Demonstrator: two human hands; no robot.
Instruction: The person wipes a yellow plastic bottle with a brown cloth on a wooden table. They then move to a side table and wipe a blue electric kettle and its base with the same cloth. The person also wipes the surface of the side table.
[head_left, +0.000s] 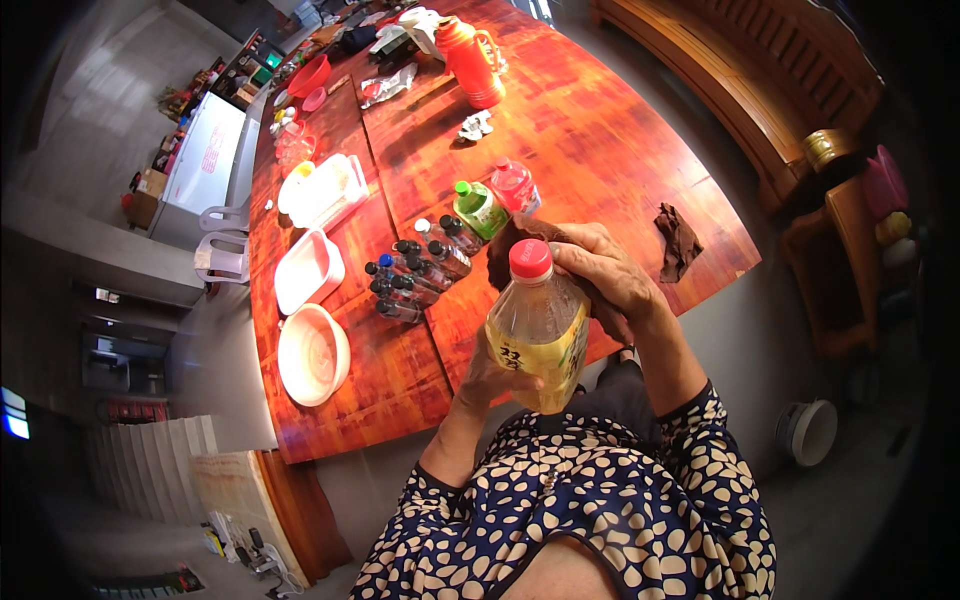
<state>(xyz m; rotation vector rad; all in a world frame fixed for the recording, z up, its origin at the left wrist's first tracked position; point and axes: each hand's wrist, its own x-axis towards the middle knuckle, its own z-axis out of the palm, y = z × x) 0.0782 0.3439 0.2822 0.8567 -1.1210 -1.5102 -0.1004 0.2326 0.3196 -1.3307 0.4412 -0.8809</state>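
A large clear plastic bottle (541, 322) with a red cap and a yellow label bearing writing is held up before my body. My left hand (495, 371) grips its lower side, with part of the palm hidden behind the bottle. My right hand (600, 262) holds a dark brown cloth (517, 240) against the far side of the bottle's shoulder, next to the cap. Beyond my hands stand a bottle with a green cap (480, 210) and a bottle with a red cap (516, 186). Left of them several small dark-capped bottles (420, 274) are grouped closely on the table.
The reddish wooden table (600, 135) carries a round basin (313, 355), a white rectangular tub (309, 271), a red thermos flask (472, 64) and crumpled paper (475, 127). Another brown cloth (677, 241) lies near its right edge. A wooden bench (712, 82) and a white bucket (806, 433) are at the right.
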